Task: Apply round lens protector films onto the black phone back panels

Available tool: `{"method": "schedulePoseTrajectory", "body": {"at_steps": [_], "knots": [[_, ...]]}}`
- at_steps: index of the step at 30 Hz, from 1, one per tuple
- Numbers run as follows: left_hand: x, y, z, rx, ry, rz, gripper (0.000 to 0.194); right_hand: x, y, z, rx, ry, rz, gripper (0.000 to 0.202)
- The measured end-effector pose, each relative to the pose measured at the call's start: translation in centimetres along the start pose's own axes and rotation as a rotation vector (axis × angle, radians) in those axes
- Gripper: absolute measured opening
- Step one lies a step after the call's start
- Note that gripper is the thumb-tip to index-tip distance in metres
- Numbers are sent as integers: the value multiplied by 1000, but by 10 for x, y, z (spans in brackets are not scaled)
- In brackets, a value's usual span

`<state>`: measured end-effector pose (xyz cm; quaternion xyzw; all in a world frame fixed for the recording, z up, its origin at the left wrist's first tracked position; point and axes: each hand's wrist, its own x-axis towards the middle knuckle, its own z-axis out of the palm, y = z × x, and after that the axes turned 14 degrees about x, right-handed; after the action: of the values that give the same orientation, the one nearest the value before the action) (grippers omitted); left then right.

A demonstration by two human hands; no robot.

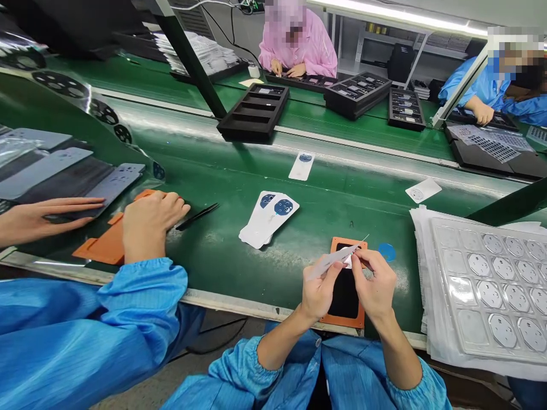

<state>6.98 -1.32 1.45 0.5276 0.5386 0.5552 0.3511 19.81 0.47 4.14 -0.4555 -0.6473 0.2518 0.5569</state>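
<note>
My left hand point(317, 291) is closed on a thin white card point(332, 261), tilted so that mostly its edge shows. Close beside it, my right hand point(376, 280) pinches the card's right end; whether a separate film is between these fingertips I cannot make out. Both hands are above an orange frame point(342, 320) with a black inset point(344, 296), lying at the table's front edge. A round blue film piece point(387, 252) lies to the right of the frame. Left of my hands is a small fanned pile of white cards point(260, 223) with dark blue round stickers.
A clear tray point(459, 290) of round silvery parts sits on white sheets at right. Single cards point(301, 166) point(423, 191) lie farther back. At left, a co-worker's hands point(147, 225) are by an orange fixture point(105, 242) and tweezers point(199, 216). Black trays point(254, 114) and two people are across the bench.
</note>
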Motion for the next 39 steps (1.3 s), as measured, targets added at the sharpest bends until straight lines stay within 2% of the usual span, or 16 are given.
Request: {"method": "schedulePoseTrajectory", "body": {"at_steps": [3, 10, 20, 24, 27, 30, 33, 36, 39], "knots": [[-3, -1, 1, 85, -13, 60, 26, 0, 1, 2, -3, 18, 2, 17], [-7, 11, 3, 166, -49, 195, 33, 0, 3, 7, -11, 56, 33, 18], [-5, 14, 6, 181, -52, 250, 33, 0, 6, 8, -79, 102, -19, 19], [-8, 11, 7, 179, -61, 213, 34, 2, 4, 14, -127, 110, -42, 17], [-6, 3, 10, 99, -70, 30, 32, 5, 8, 15, -147, 110, 15, 17], [8, -7, 6, -183, -14, -295, 41, 15, 28, -4, -146, 114, 240, 12], [29, -14, -10, -441, -20, -504, 54, 27, 59, -45, -271, 82, 521, 11], [43, -13, -31, -407, -67, -477, 54, 31, 81, -83, -558, -8, 591, 16], [45, -6, -46, -63, -175, -235, 38, 22, 73, -93, -709, -15, 465, 19]]}}
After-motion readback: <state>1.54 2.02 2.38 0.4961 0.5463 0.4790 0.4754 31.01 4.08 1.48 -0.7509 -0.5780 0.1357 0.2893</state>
